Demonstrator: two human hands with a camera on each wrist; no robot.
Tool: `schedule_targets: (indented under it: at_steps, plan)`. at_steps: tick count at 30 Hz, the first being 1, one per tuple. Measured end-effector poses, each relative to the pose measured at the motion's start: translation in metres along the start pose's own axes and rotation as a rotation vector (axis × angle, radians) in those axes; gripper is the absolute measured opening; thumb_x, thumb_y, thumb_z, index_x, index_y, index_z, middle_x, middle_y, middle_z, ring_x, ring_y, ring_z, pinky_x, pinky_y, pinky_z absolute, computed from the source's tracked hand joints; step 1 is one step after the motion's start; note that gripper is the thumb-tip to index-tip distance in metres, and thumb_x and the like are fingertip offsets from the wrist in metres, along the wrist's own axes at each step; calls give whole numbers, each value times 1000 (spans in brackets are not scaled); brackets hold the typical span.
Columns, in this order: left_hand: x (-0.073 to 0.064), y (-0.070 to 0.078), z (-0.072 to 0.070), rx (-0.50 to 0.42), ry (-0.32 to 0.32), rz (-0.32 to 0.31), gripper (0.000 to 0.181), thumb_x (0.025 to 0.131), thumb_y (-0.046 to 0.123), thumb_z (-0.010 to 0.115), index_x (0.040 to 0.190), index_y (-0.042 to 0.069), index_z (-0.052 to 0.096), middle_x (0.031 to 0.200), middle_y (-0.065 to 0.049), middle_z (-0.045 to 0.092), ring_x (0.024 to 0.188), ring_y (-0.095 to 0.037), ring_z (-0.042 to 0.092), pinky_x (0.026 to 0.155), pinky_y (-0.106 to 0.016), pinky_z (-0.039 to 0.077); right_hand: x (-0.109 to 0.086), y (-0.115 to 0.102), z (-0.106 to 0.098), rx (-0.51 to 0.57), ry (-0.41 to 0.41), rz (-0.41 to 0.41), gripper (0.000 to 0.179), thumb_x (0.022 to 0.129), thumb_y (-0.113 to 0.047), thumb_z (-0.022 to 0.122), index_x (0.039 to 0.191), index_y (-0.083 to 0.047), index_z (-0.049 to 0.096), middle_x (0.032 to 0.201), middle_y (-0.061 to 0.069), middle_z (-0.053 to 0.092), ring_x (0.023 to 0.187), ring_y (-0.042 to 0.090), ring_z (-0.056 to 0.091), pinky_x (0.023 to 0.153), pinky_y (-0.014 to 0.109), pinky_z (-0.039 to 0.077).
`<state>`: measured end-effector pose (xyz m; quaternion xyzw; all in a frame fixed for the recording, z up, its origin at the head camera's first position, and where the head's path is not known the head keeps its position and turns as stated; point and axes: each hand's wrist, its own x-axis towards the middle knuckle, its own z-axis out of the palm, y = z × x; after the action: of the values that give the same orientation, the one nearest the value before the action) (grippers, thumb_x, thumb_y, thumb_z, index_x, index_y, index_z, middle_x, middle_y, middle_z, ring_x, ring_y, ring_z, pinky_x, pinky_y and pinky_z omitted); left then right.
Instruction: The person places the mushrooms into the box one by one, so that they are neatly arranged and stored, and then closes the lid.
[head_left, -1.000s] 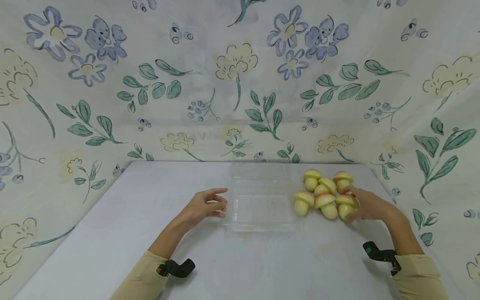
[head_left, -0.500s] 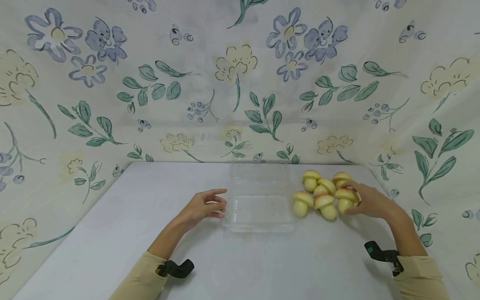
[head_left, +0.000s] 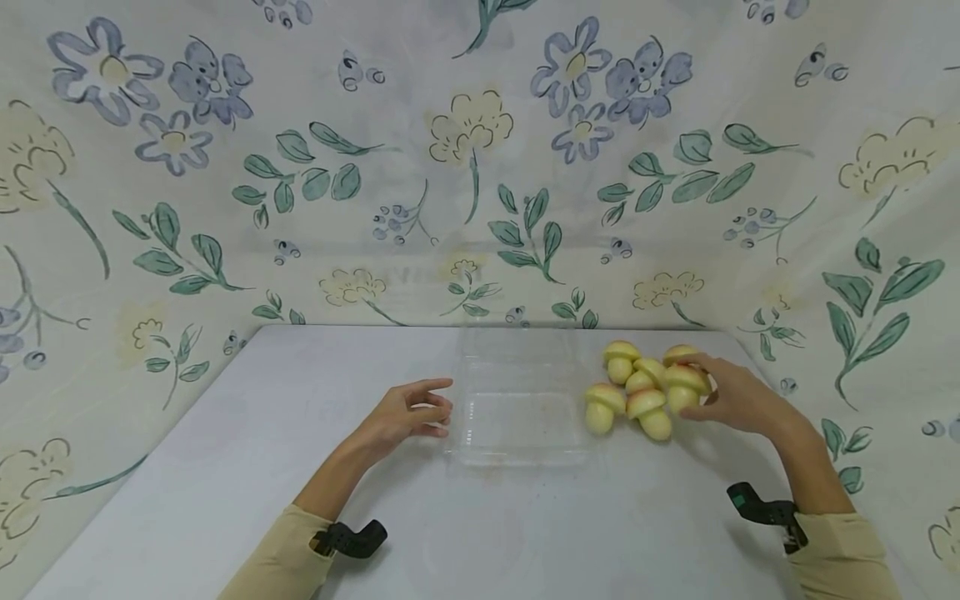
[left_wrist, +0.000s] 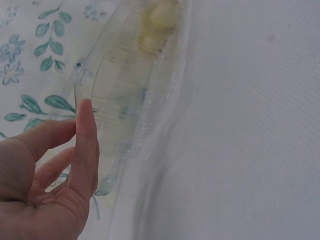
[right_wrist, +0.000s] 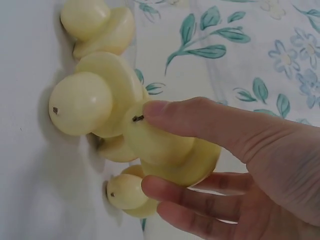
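Observation:
My right hand (head_left: 738, 396) grips a pale yellow model mushroom (right_wrist: 162, 142) with a reddish-tinged cap, thumb at the stalk's end and fingers by the cap. In the right wrist view it is lifted in front of the others. Several similar mushrooms (head_left: 621, 362) lie in a group on the table's right side. Left of them stands a clear plastic box (head_left: 525, 429), its see-through lid part raised at the back. At the box's left side is my left hand (head_left: 408, 414), fingers loosely extended; in the left wrist view a fingertip (left_wrist: 86, 112) meets the clear wall, though contact is hard to confirm.
The white table (head_left: 480, 533) ends at the back against a hanging cloth (head_left: 420, 167) with printed flowers and leaves. A black wrist camera (head_left: 352, 537) sits at the left cuff, another black wrist camera (head_left: 757, 504) at the right one.
My right hand has closed on the nearest right mushroom and raised it slightly, up and to the left. The left hand and the box have stayed in place.

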<state>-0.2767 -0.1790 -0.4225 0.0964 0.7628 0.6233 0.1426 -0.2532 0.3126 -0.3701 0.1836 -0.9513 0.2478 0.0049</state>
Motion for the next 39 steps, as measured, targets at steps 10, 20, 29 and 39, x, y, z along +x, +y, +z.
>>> schedule_targets:
  at_steps: [10,20,29,39]
  plan:
    - [-1,1,0,-4,-16,16,61,91,9,69,146,5,45,113,-16,59,91,-17,66,80,-32,63,2,-9,3,21,47,-63,73,81,-26,81,140,-4,45,133,20,55,81,16,63,63,22,54]
    - [-1,0,-1,-8,-15,26,61,90,9,70,146,4,45,111,-15,60,90,-17,66,79,-32,63,9,-16,15,48,111,-152,70,81,-22,81,140,-5,47,134,15,53,80,10,64,68,22,57]
    - [0,-1,0,-22,-19,26,60,91,6,68,146,2,44,110,-14,60,90,-17,66,79,-33,63,16,-26,28,115,118,-174,73,80,-19,82,141,-3,47,130,17,53,77,8,64,69,23,58]
    - [-1,-1,0,-13,-20,23,62,90,8,70,146,2,43,109,-13,60,89,-17,66,80,-32,63,24,-31,39,102,117,-209,73,78,-24,83,139,-3,49,129,14,58,86,14,61,70,24,58]
